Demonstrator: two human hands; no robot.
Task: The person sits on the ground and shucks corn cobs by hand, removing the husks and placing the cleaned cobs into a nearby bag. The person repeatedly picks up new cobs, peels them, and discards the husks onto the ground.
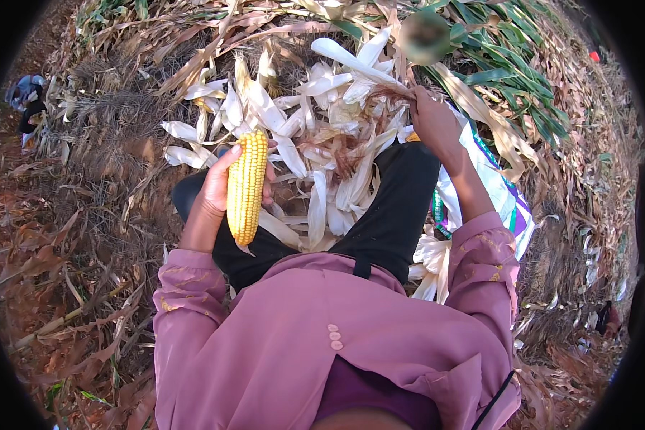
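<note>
A bare yellow ear of corn [247,188] rests in my left hand [215,185], tilted with its narrow end towards me. The fingers wrap behind it, partly hidden. Farther out on the right, my right hand [434,121] pinches a tuft of reddish-brown corn silk [389,95] beside pale husk leaves [349,62]. Between and beyond my bent legs lies a heap of stripped corn husks [338,156] with more silk strewn over it. A little yellow corn shows just under my right hand, mostly covered.
A white woven plastic sack [462,180] with printing lies by my right knee. Green corn stalks and leaves [508,70] are piled at the far right. Dry leaves and stalks [59,322] cover the reddish soil at left. Another person [28,102] is at the far left edge.
</note>
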